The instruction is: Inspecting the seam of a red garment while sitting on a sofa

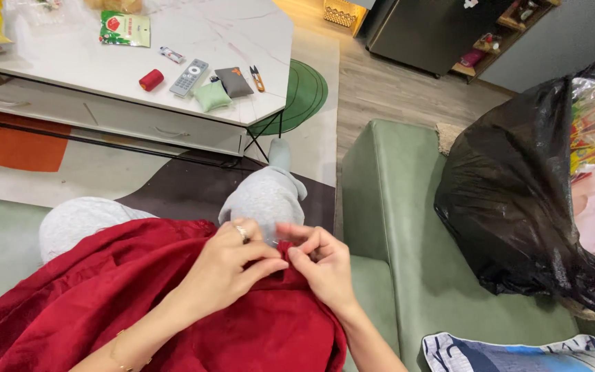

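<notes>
On a green sofa (394,207) in a living room, the left hand (232,265) and right hand (321,265) pinch the far edge of a red cloth (105,296) across the lap, fingers (270,253) clenched. It looks soft, light, limp; best gripped near that edge. Red thread spool (151,80) lies far on the worktop (242,41).

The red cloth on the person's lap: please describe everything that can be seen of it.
The red cloth is a deep red, soft woven-looking fabric, lying in loose folds over the person's lap and running out of the picture at the lower left. Its upper edge is bunched where the left hand and right hand pinch it between their fingertips. It rests on the grey trousers.
</notes>
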